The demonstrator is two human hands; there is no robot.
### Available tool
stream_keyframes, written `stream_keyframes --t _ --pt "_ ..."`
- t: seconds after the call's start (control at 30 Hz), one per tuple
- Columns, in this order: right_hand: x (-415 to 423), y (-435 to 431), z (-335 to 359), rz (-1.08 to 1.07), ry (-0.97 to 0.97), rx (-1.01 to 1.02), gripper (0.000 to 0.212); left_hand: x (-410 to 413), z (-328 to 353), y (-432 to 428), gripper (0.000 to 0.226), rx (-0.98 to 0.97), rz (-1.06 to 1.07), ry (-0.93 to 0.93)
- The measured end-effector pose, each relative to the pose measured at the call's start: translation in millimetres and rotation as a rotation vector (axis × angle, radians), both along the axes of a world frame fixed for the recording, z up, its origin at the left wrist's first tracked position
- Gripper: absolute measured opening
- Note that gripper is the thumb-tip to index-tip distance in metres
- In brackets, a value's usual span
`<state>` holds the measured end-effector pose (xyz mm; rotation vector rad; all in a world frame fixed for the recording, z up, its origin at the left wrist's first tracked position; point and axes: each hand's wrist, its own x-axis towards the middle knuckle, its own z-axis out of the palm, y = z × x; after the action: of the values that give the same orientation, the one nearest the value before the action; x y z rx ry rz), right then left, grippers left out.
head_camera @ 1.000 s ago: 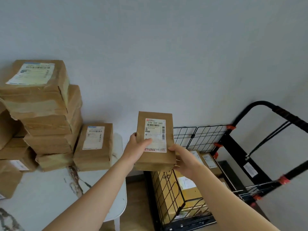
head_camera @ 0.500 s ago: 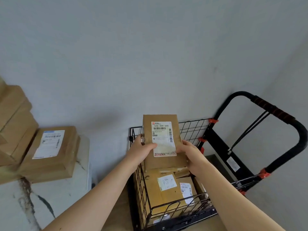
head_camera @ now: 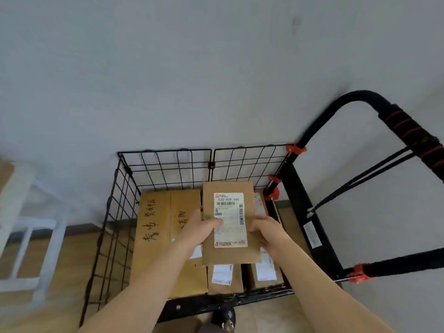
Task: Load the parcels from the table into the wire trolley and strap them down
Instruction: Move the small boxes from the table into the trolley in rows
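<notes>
Both hands grip a flat brown cardboard parcel with a white shipping label (head_camera: 230,222) over the black wire trolley (head_camera: 168,169): the left hand (head_camera: 200,228) on its left edge, the right hand (head_camera: 265,233) on its right. Beneath the hands lie other brown parcels, a large hand-lettered brown carton (head_camera: 156,236) left of the left hand.
</notes>
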<state>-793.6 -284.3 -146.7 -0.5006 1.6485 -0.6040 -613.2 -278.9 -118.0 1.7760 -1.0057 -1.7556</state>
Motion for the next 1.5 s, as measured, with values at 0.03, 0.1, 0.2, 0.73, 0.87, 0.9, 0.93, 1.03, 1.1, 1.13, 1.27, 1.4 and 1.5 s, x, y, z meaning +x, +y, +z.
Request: stream_keyframes --t 0.03,0.1,0.2,0.73,0.87,0.9,0.93,1.03,1.1,1.13,1.27,1.4,1.5 --pt "-8.9 -3.5 -12.8 0.018 0.020 0.047 0.041 -8.9 -10.7 -1.2 0.029 0.046 0.010 0.004" --pt "-22.8 -9.5 -38.8 0.048 0.044 0.138 0.038 -22.5 -36.1 -4.1 0.038 0.133 0.029 0.016" --pt "-36.5 -15.8 -74.1 0.089 0.072 0.252 0.017 -36.4 -73.9 -7.3 0.052 0.231 0.031 0.004" --pt "-49.3 -19.9 -201.3 0.294 0.033 0.571 0.040 -67.4 -208.6 -6.3 0.061 0.543 -0.001 -0.133" --pt "-41.4 -23.1 -212.8 0.335 0.012 0.598 0.031 -61.5 -230.7 -4.6 0.073 0.602 0.005 -0.187" --pt "-41.0 -24.2 -213.5 0.345 0.019 0.599 0.031 -61.2 -231.8 -4.4 0.074 0.611 -0.006 -0.187" --pt "-41.6 -25.2 -214.3 0.356 0.034 0.603 0.030 -61.4 -233.4 -4.7 0.073 0.612 -0.022 -0.194" --pt "-43.9 -25.0 -214.0 0.394 0.086 0.620 0.021 -62.8 -226.1 -5.3 0.063 0.601 -0.057 -0.207" --pt "-42.5 -25.1 -210.7 0.419 0.119 0.611 0.022 -60.9 -219.2 -5.0 0.061 0.585 -0.073 -0.230" --pt "-40.8 -25.8 -207.4 0.453 0.141 0.601 0.023 -59.0 -215.5 -4.9 0.062 0.573 -0.086 -0.247" --pt "-33.2 -30.3 -184.4 0.566 0.234 0.554 0.025 -47.1 -194.7 -5.5 0.068 0.504 -0.171 -0.284" --pt "-26.5 -31.0 -152.8 0.622 0.338 0.448 0.013 -31.4 -159.1 -6.3 0.059 0.379 -0.217 -0.334" --pt "-17.6 -28.3 -125.7 0.685 0.367 0.356 0.022 -17.2 -132.6 -3.7 0.046 0.290 -0.205 -0.383"
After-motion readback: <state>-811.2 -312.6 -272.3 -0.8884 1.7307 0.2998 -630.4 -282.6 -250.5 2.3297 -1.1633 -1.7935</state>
